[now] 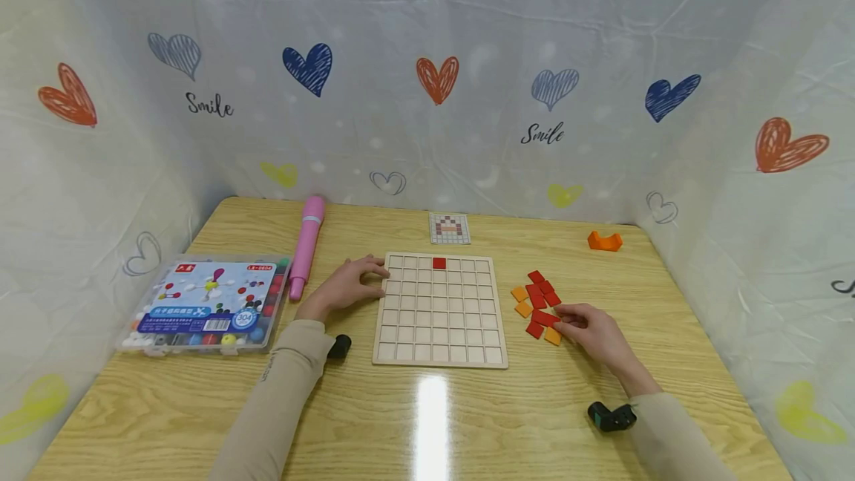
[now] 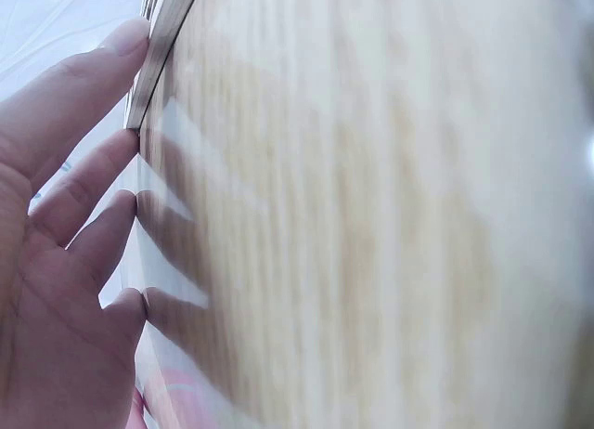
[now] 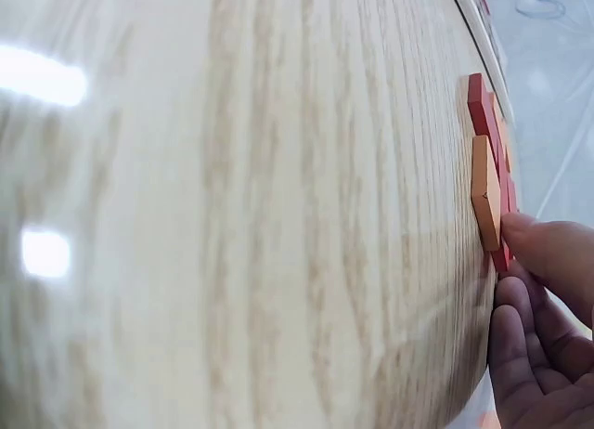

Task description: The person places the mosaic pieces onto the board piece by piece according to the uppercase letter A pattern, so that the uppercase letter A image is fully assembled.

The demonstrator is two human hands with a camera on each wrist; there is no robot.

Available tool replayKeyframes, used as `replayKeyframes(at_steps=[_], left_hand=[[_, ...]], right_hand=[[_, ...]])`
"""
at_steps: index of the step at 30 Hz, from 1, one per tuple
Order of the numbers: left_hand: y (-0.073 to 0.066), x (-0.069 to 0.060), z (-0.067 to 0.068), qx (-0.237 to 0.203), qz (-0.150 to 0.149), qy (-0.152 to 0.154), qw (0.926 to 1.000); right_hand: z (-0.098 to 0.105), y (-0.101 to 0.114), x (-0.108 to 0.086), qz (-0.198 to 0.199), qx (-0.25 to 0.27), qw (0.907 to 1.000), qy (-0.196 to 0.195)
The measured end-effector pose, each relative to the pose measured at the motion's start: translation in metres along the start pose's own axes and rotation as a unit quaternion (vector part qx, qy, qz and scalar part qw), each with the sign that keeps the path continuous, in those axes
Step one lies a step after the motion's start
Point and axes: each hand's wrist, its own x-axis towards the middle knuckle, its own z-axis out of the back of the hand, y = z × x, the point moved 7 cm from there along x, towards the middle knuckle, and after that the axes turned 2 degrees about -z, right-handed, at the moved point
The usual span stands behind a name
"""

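Observation:
A wooden grid board (image 1: 441, 310) lies mid-table with one red tile (image 1: 439, 263) in its top row. My left hand (image 1: 347, 286) rests at the board's left edge; its thumb and a fingertip touch the edge in the left wrist view, the other fingers spread on the table. Right of the board is a loose group of red tiles (image 1: 535, 295) and orange tiles (image 1: 519, 293). My right hand (image 1: 597, 334) pinches a red tile (image 1: 551, 320) at the group's right side. In the right wrist view an orange tile (image 3: 485, 193) stands out in front of the thumb.
A pattern card (image 1: 450, 228) lies behind the board. At the left are a clear plastic case (image 1: 207, 303) of coloured balls and a pink stick (image 1: 307, 247). An orange curved piece (image 1: 604, 242) stands at the back right. A curtain with hearts (image 1: 437, 80) surrounds the table.

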Motion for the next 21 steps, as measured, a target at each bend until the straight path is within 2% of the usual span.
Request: replayKeyframes(at_steps=[12, 21], left_hand=[[0.001, 0.0, 0.001, 0.002, -0.001, -0.001, 1.0], [0.001, 0.0, -0.001, 0.002, 0.001, 0.003, 1.0]], right_hand=[[0.003, -0.003, 0.001, 0.006, -0.013, 0.9999, -0.004], [0.014, -0.018, -0.005, -0.035, -0.021, 0.9991, -0.014]])
